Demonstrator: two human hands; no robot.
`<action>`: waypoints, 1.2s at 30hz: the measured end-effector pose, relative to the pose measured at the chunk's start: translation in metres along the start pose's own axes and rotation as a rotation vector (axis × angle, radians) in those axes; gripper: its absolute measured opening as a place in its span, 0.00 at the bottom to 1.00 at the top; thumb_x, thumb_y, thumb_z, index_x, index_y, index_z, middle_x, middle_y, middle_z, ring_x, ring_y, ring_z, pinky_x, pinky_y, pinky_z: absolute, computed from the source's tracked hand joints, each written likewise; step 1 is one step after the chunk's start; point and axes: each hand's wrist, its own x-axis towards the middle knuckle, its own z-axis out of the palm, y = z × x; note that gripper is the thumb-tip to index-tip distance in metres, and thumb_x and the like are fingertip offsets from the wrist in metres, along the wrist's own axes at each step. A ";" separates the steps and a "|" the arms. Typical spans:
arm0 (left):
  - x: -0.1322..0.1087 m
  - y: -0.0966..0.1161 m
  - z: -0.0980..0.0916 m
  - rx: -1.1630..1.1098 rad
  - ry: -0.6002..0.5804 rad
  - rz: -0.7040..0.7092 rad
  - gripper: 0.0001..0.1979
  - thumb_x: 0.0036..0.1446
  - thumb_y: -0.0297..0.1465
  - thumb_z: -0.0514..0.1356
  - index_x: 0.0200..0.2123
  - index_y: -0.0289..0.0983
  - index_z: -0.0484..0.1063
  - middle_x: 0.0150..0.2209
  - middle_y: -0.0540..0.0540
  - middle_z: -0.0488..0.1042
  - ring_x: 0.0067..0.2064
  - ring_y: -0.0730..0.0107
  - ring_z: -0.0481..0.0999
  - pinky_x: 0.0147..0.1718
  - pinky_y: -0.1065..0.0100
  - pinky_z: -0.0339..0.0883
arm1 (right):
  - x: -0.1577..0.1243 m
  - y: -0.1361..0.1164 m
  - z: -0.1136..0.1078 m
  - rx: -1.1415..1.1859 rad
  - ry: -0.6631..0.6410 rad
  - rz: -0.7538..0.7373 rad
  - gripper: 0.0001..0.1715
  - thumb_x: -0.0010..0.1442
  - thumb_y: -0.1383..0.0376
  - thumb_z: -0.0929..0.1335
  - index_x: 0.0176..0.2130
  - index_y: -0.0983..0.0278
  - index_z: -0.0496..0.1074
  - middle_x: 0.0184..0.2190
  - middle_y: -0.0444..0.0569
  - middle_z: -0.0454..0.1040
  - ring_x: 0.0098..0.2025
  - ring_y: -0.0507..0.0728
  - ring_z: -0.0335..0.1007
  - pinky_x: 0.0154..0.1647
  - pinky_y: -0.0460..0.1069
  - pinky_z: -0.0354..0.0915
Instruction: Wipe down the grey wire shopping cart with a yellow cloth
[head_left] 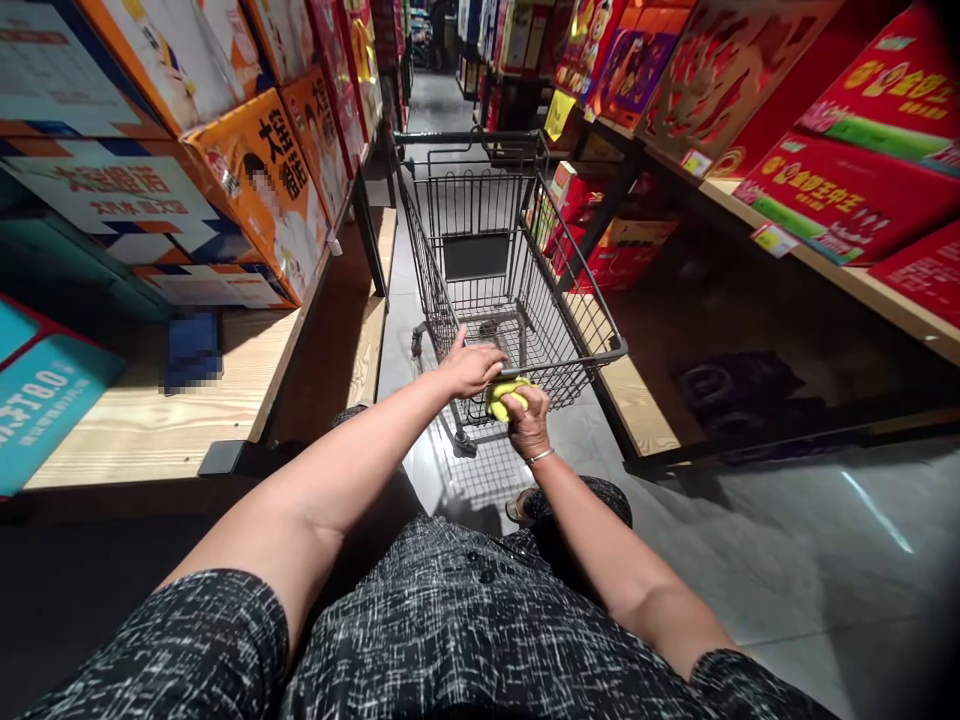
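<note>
A dark wire shopping cart [510, 258] stands in the aisle, its narrow end toward me and its handle at the far side. My left hand [474, 368] rests at the near left corner of the rim, fingers bent over the bar and thumb raised. Just right of it, my right hand [529, 412] is closed around a bunched yellow cloth [501, 399]. The cloth lies against the wire just under the near rim. Part of it is hidden in the fingers.
Wooden shelves [262, 375] with orange cartons [259, 190] line the left side. On the right, another shelf [817, 260] holds red gift boxes [832, 195], with more red boxes [626, 260] lower down. Grey floor [765, 540] runs between and behind.
</note>
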 end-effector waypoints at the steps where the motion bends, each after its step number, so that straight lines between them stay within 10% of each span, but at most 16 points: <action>1: -0.001 0.002 0.002 -0.010 -0.012 -0.001 0.22 0.75 0.37 0.46 0.58 0.43 0.76 0.58 0.46 0.78 0.68 0.56 0.68 0.74 0.37 0.22 | -0.012 0.001 0.012 -0.002 -0.103 0.032 0.26 0.57 0.76 0.66 0.49 0.54 0.80 0.53 0.53 0.65 0.56 0.63 0.55 0.61 0.60 0.64; 6: -0.001 0.003 0.004 -0.039 -0.016 -0.071 0.26 0.75 0.45 0.45 0.49 0.44 0.82 0.53 0.48 0.80 0.63 0.55 0.68 0.74 0.41 0.21 | -0.058 0.005 0.042 -0.026 -0.485 0.129 0.31 0.51 0.79 0.64 0.46 0.55 0.82 0.53 0.54 0.71 0.50 0.62 0.59 0.55 0.58 0.65; 10: -0.001 -0.003 0.001 -0.071 -0.011 -0.053 0.23 0.74 0.44 0.48 0.48 0.47 0.83 0.55 0.51 0.80 0.64 0.57 0.66 0.74 0.42 0.21 | -0.049 0.006 0.032 0.003 -0.545 0.132 0.34 0.52 0.79 0.63 0.51 0.56 0.81 0.57 0.55 0.72 0.52 0.64 0.61 0.57 0.59 0.64; 17: -0.005 -0.010 -0.001 -0.100 -0.001 -0.052 0.22 0.72 0.45 0.51 0.50 0.48 0.84 0.58 0.50 0.78 0.67 0.53 0.63 0.74 0.40 0.19 | 0.029 0.022 -0.045 0.013 0.029 0.067 0.28 0.56 0.75 0.66 0.51 0.54 0.80 0.55 0.54 0.67 0.57 0.65 0.57 0.61 0.60 0.62; 23: -0.005 -0.013 -0.004 -0.095 -0.022 -0.047 0.21 0.69 0.46 0.57 0.53 0.43 0.83 0.59 0.46 0.78 0.68 0.52 0.63 0.74 0.42 0.19 | 0.068 0.048 -0.081 -0.021 0.334 0.326 0.31 0.52 0.76 0.63 0.52 0.58 0.78 0.56 0.57 0.62 0.58 0.68 0.56 0.60 0.65 0.60; 31: -0.004 -0.020 -0.003 -0.144 0.018 -0.104 0.30 0.76 0.43 0.39 0.50 0.42 0.81 0.53 0.48 0.80 0.66 0.59 0.65 0.75 0.46 0.23 | 0.076 -0.044 -0.058 0.004 -0.045 0.183 0.38 0.48 0.77 0.65 0.56 0.57 0.77 0.59 0.56 0.64 0.54 0.66 0.57 0.56 0.59 0.64; 36: -0.009 -0.037 -0.008 -0.161 0.023 -0.113 0.31 0.76 0.43 0.38 0.51 0.41 0.80 0.53 0.47 0.81 0.66 0.59 0.66 0.75 0.45 0.23 | 0.091 -0.023 -0.072 -0.019 -0.137 0.120 0.38 0.49 0.76 0.67 0.57 0.56 0.78 0.61 0.55 0.66 0.52 0.66 0.55 0.52 0.59 0.63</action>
